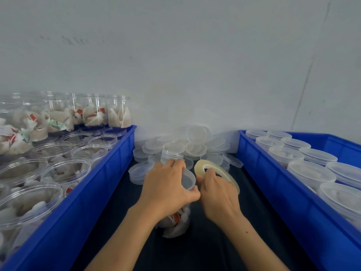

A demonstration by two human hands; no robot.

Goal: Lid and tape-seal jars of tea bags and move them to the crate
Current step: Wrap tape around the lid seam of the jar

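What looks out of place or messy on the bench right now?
Only the spare lids: they lie in a loose, overlapping heap against the wall, some tilted. The jar under the left hand stands upright, its lid on; the right hand holds the tape roll. Nothing spilled.

no text, label or number is legible anywhere here.

Single head-worn view, looking forward and down, close over dark table (254, 222)

A jar (175, 222) stands mid-table (205, 247) between two crates: open jars (64, 169) fill the left crate (97, 192), lidded jars (310, 175) the right crate (283, 192); loose lids (185, 147) pile at the far edge.
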